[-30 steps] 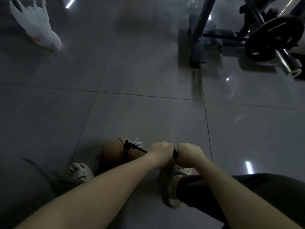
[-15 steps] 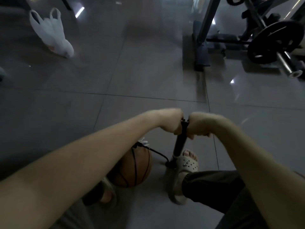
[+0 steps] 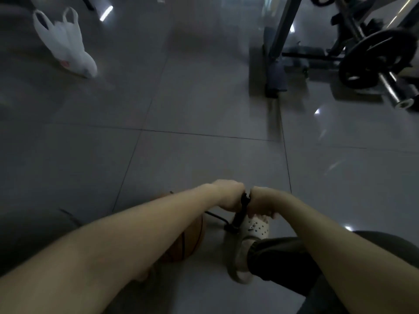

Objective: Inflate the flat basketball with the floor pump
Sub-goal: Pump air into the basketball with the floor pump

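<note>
An orange basketball (image 3: 189,242) lies on the floor tiles, mostly hidden under my left forearm. A black floor pump (image 3: 239,215) stands just right of it, and a thin black hose (image 3: 217,217) runs from its base toward the ball. My left hand (image 3: 227,197) grips the left half of the pump handle. My right hand (image 3: 260,203) grips the right half, fists almost touching. The handle sits low over the short visible barrel. My right foot in a white clog (image 3: 250,237) stands at the pump's base.
A white plastic bag (image 3: 65,45) lies on the floor at the far left. A weight rack's grey upright and foot (image 3: 275,64) stand at the far right, with a barbell and black weight plate (image 3: 374,57) beside them. Glossy grey tiles spread between.
Half a second ago the handle was raised with a long barrel showing; both hands have now pushed it down toward the base. One second ago it was also low.
</note>
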`<state>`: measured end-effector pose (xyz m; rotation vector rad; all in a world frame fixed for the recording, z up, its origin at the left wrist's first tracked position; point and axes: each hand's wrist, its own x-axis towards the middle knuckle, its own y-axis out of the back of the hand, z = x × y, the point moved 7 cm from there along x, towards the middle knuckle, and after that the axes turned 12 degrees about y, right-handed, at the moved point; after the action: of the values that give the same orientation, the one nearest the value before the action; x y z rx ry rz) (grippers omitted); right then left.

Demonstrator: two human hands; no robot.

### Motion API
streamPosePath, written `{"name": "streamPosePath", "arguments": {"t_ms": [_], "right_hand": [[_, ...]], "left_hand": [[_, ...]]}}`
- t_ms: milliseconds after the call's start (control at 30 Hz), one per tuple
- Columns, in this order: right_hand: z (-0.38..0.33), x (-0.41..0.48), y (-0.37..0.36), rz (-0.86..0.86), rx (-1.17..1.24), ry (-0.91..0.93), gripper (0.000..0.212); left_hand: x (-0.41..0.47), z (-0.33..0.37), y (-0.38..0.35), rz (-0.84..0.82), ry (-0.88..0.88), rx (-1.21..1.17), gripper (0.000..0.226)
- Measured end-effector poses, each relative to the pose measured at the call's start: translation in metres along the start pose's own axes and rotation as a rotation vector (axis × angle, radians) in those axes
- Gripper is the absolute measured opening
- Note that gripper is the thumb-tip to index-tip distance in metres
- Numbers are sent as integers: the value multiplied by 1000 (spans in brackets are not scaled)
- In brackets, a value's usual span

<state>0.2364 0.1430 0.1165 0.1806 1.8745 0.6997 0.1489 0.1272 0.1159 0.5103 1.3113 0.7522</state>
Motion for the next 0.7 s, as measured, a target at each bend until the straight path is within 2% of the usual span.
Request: {"name": "streamPosePath", "arguments": {"t_ms": [67,133,200,333,433,500,700], "right_hand": [[-10,-29,49,55,26,47,14],[-21,-62,96,126,35,85,13],[-28,-79,113,162,35,109,14],[-20,-50,55,122,-60,83,11],[-1,-8,3,115,-106,41,20],[7,10,-16,145,-99,26,18],[12,19,-26,91,-105,22,11]], "left_hand": [[-22,3,51,43,-34,-39,22],[-48,7,106,99,-74,-74,17],[-65,10,131,105,-86,-87,13],[-44,7,63,48,-39,-129,21],[-8,0,2,95,18,-153,20],[8,-2,-25,89,32,-148,19],[20,2,-41,45,57,-119,15]]}}
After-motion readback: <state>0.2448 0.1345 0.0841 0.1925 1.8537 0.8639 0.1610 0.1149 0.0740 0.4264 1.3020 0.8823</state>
